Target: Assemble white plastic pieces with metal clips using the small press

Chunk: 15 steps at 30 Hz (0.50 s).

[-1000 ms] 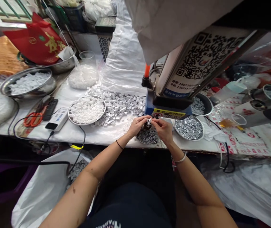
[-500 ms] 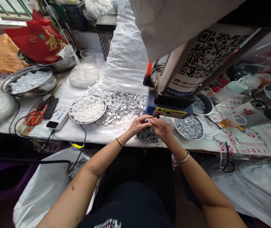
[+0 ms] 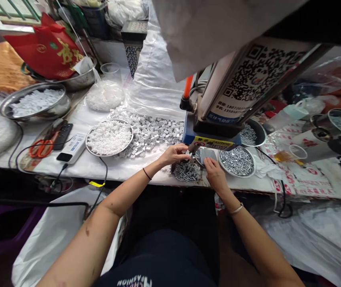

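Note:
My left hand point(image 3: 174, 154) is beneath the press head, thumb and fingers pinched around a small piece that I cannot make out clearly. My right hand point(image 3: 215, 173) lies to the right, its fingers stretched over the lower edge of a flat grey plate point(image 3: 208, 154). Between and below the hands sits a pile of small dark metal pins point(image 3: 186, 171). Above them is the blue press point(image 3: 213, 133) with a yellow caution label. Small white-grey square blocks point(image 3: 155, 133) are heaped behind my left hand.
A dish of white plastic bits point(image 3: 109, 136) stands at left, near a white power strip point(image 3: 73, 148) and orange-handled scissors point(image 3: 41, 148). A bowl of silver screws or pins point(image 3: 237, 161) is at right, with a dark pan point(image 3: 252, 133) behind it. Cables hang over the table's front edge.
My hands, together under the press before, are now apart. The right hand has moved right and down onto the grey plate; the left remains near the press.

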### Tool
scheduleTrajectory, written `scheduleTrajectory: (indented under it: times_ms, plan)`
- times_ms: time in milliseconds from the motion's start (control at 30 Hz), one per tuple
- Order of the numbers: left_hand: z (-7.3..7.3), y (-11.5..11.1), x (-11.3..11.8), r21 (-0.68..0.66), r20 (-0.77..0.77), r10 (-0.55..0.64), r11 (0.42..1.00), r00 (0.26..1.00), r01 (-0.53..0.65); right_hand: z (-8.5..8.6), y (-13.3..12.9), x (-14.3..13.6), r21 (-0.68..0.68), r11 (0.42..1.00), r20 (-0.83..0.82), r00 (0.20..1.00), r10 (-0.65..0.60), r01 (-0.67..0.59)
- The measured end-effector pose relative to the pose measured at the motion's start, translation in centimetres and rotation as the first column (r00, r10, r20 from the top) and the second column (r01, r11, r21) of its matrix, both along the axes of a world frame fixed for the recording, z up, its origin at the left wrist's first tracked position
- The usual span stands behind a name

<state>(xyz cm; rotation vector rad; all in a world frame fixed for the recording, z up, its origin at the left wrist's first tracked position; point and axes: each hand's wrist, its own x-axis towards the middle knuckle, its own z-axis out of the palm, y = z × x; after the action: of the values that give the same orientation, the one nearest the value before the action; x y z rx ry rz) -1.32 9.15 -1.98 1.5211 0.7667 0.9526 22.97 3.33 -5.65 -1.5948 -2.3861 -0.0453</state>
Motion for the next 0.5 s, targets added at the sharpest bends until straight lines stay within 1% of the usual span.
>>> scheduleTrajectory:
  times_ms: [67,100,167,200,267,333,400,500]
  plan:
    - [1.2,0.3,-0.5,0.069,-0.085,-0.039,0.997,0.996,0.045,1.0,0.5,-0.4,-0.065,0.998,-0.049,0.999,-0.008,0.005]
    - [1.8,0.4,-0.8,0.099,-0.127,-0.047,0.993,0.991,0.060,1.7,0.8,-0.8,-0.104,0.995,-0.114,0.993,-0.015,0.003]
    - [2.8,0.7,-1.1,0.113,-0.183,-0.033,0.992,0.983,0.054,3.3,1.3,-2.1,-0.152,0.988,-0.315,0.947,-0.055,0.007]
    - [3.1,0.8,-1.2,0.089,-0.184,-0.014,0.996,0.983,0.031,4.0,1.5,-2.9,-0.157,0.987,-0.426,0.901,-0.083,0.016]
    - [3.2,0.8,-0.9,-0.025,-0.111,0.025,0.999,0.994,-0.027,5.0,1.6,-4.5,-0.148,0.987,-0.601,0.788,-0.134,0.055]
    - [2.8,0.7,-0.2,-0.185,0.033,0.053,0.982,0.998,-0.046,5.4,1.8,-6.0,-0.165,0.984,-0.683,0.712,-0.165,0.069]
    - [2.1,0.7,0.7,-0.313,0.172,0.103,0.949,0.980,-0.045,5.3,2.2,-6.9,-0.237,0.971,-0.720,0.666,-0.195,0.028]
    - [0.8,0.8,1.7,-0.445,0.281,0.249,0.890,0.927,-0.104,5.0,3.2,-7.3,-0.351,0.935,-0.782,0.566,-0.260,-0.056]
